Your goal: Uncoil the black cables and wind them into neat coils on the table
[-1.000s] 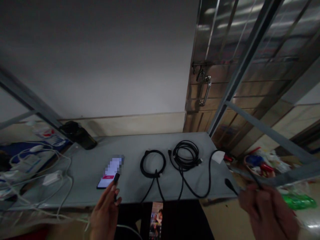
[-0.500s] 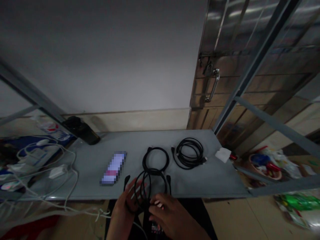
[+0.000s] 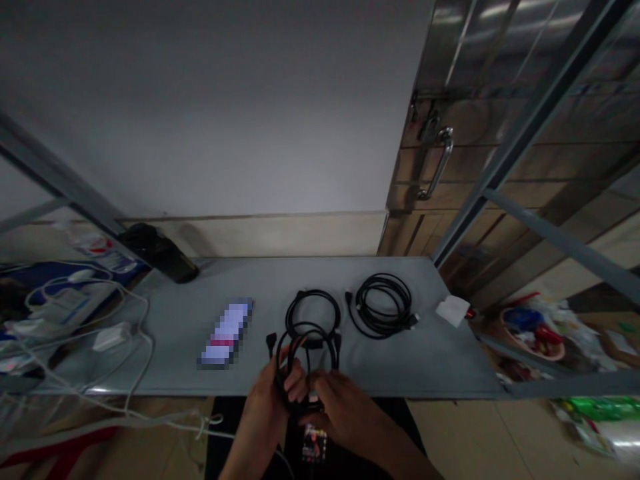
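Note:
Near the front edge of the grey table, a looped black cable (image 3: 279,371) is in both of my hands. My left hand (image 3: 273,403) has its fingers curled around the left side of the loops. A black plug end (image 3: 271,341) sticks up beside it. My right hand (image 3: 343,408) closes on the lower right part of the same loops, its fingertips close to my left fingers. Just behind, a ring of black cable (image 3: 339,312) rests on the table; whether it joins the held loops I cannot tell. Farther right lies a separate coiled black cable (image 3: 359,308) with its plugs showing.
A phone (image 3: 227,333) with a blurred screen lies left of my hands. White cords (image 3: 149,327) and a white adapter (image 3: 111,337) spread over the left end. A dark bottle (image 3: 170,259) lies by the wall, crumpled white paper (image 3: 453,311) at the right. Metal posts (image 3: 515,140) frame the table.
My left hand has moved right and its fingers have curled in around the loops. Both hands are closer together, and the held loops have shifted slightly right and gathered. My view has turned a little.

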`<state>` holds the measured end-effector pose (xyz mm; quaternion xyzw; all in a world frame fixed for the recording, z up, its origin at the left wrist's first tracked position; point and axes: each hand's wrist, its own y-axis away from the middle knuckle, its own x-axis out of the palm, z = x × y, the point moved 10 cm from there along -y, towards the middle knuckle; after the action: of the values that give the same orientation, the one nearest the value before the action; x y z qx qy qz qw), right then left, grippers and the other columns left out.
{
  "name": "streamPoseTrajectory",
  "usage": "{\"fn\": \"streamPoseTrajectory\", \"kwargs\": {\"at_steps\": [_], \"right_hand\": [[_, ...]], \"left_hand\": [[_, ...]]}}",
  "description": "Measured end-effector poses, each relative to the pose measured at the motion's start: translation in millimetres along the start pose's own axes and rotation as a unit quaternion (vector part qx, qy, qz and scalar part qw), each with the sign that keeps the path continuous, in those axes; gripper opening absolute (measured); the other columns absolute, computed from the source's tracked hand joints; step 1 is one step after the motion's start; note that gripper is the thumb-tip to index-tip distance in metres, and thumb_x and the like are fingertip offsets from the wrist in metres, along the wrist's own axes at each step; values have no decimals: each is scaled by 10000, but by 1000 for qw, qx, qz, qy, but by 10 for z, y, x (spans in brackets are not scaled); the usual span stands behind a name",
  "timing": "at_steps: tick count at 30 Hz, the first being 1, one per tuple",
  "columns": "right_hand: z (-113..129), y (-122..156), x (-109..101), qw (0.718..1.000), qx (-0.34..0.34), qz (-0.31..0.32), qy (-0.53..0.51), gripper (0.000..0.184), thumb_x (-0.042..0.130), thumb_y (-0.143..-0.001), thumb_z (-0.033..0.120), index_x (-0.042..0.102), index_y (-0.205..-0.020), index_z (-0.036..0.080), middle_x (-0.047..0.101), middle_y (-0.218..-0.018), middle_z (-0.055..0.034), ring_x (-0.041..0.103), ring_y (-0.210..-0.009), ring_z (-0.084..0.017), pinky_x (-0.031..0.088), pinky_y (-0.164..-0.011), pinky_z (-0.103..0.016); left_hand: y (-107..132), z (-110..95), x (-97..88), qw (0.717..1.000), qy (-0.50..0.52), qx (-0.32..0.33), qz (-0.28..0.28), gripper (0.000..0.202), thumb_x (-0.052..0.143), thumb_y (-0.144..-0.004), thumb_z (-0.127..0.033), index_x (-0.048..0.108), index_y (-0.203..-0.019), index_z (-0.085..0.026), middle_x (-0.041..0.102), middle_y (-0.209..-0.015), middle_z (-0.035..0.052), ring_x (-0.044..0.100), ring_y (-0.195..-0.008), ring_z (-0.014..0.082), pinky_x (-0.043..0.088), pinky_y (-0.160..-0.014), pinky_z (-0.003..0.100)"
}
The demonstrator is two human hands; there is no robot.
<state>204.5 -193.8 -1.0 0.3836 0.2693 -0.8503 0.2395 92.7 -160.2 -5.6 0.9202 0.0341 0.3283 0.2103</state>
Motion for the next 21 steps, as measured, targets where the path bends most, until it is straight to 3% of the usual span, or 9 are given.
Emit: {"fn": "streamPoseTrajectory", "kwargs": {"at_steps": [3, 6, 8, 10, 12, 14, 16, 18, 21], "right_hand": [[-2, -50, -218, 996, -40, -58, 54, 542, 828, -1069, 525, 622, -1403, 151, 733, -1401, -148, 749, -1201, -301, 631, -1085, -446], [25, -73, -348, 984, -89, -94, 124, 423, 790, -1097, 501, 682, -1326, 163, 747, -1403, -129, 702, -1294, -321, 597, -1132, -492], [-12, -101, -372, 979, -104, -95, 149, 371, 794, -1093, 498, 705, -1231, 165, 776, -1305, -117, 692, -1302, -309, 574, -1151, -492], [-111, -144, -364, 978, -104, -82, 162, 317, 812, -1084, 474, 712, -1116, 174, 783, -1114, -89, 721, -1188, -270, 563, -1148, -461], [-247, -192, -366, 977, -100, -77, 174, 277, 840, -1070, 430, 711, -1024, 190, 750, -979, -55, 723, -1063, -241, 560, -1134, -441], [-408, -243, -390, 975, -93, -85, 184, 249, 860, -1058, 404, 725, -1017, 198, 740, -966, -47, 711, -1048, -235, 551, -1139, -443], [-573, -296, -418, 973, -83, -99, 189, 219, 870, -1051, 377, 734, -1037, 206, 745, -1012, -46, 707, -1114, -232, 527, -1179, -453], [-723, -346, -429, 973, -67, -112, 189, 206, 883, -1042, 344, 726, -1057, 212, 749, -1086, -45, 700, -1212, -232, 485, -1239, -486], [-890, -392, -422, 975, -36, -134, 171, 253, 920, -1007, 333, 713, -1101, 220, 745, -1261, -70, 657, -1376, -268, 457, -1275, -570]], "left_hand": [[6, -66, 288, 999, 19, -25, 24, 658, 957, -805, -703, 803, -1150, -164, 304, -574, -123, 259, -477, 72, 327, -473, 214], [-6, -99, 414, 998, 3, -56, 30, 703, 914, -821, -759, 793, -1222, -195, 237, -577, -138, 196, -466, 66, 277, -459, 196], [-60, -127, 431, 997, -19, -64, 26, 731, 912, -800, -788, 797, -1200, -187, 207, -575, -145, 176, -467, 58, 260, -461, 189], [-168, -175, 414, 998, -42, -48, 19, 729, 921, -786, -793, 799, -1146, -172, 197, -579, -149, 159, -473, 53, 243, -459, 190], [-323, -262, 361, 997, -81, -2, 8, 696, 945, -784, -750, 793, -1130, -166, 218, -600, -150, 180, -479, 56, 272, -459, 204], [-498, -375, 272, 986, -153, 67, -7, 641, 956, -803, -689, 793, -1141, -169, 308, -621, -131, 291, -496, 78, 373, -501, 234], [-657, -511, 177, 952, -264, 151, -22, 538, 917, -851, -667, 801, -1041, -178, 465, -645, -76, 455, -576, 128, 474, -606, 283], [-783, -620, 77, 896, -381, 223, -44, 480, 833, -920, -676, 779, -886, -200, 631, -721, 6, 596, -711, 200, 523, -714, 328], [-917, -702, -92, 818, -489, 290, -83, 430, 729, -985, -655, 803, -966, -231, 787, -977, 101, 715, -985, 320, 575, -915, 427]]}}
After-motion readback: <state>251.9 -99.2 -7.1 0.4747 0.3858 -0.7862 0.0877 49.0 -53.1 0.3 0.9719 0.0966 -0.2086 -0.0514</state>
